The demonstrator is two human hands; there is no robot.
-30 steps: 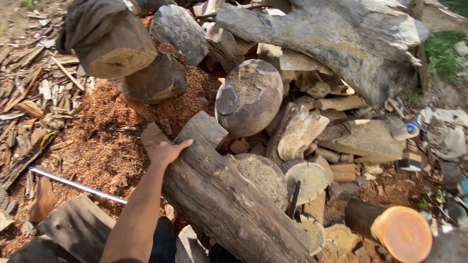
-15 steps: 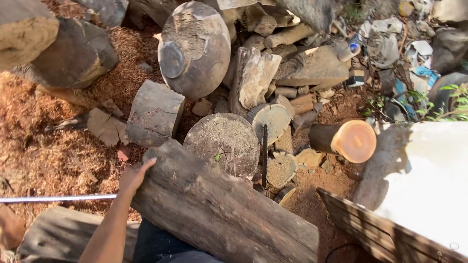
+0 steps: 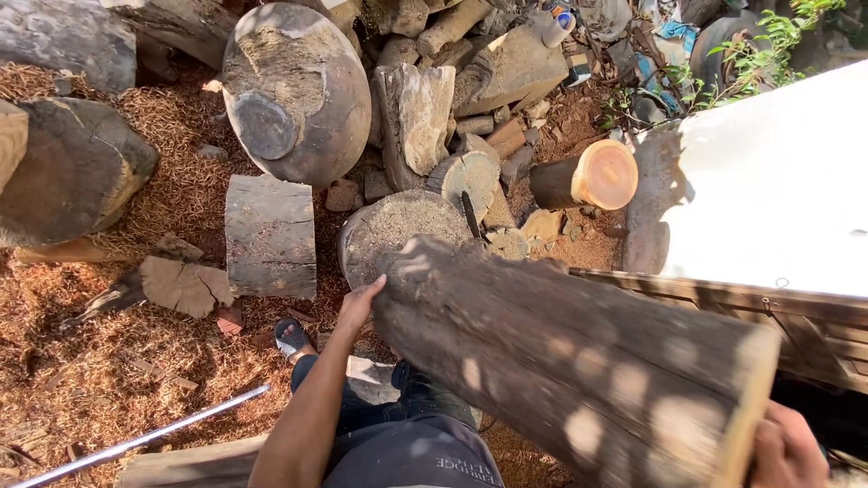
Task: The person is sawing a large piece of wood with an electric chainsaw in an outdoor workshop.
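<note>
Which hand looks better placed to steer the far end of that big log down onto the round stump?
Probably the left hand: it grips the log at its far end, right beside the round stump. The right hand holds the near cut end, far from it.

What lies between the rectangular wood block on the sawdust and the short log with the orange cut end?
In the head view, between the rectangular block and the orange-ended log stands a round stump with a dark blade upright beside it.

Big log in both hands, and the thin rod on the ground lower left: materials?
Log: raw wood, rough grey-brown bark, paler cut end by the right hand; the left hand is on its far end. Rod: probably metal, judging by its straight, thin, silvery sheen.
</note>
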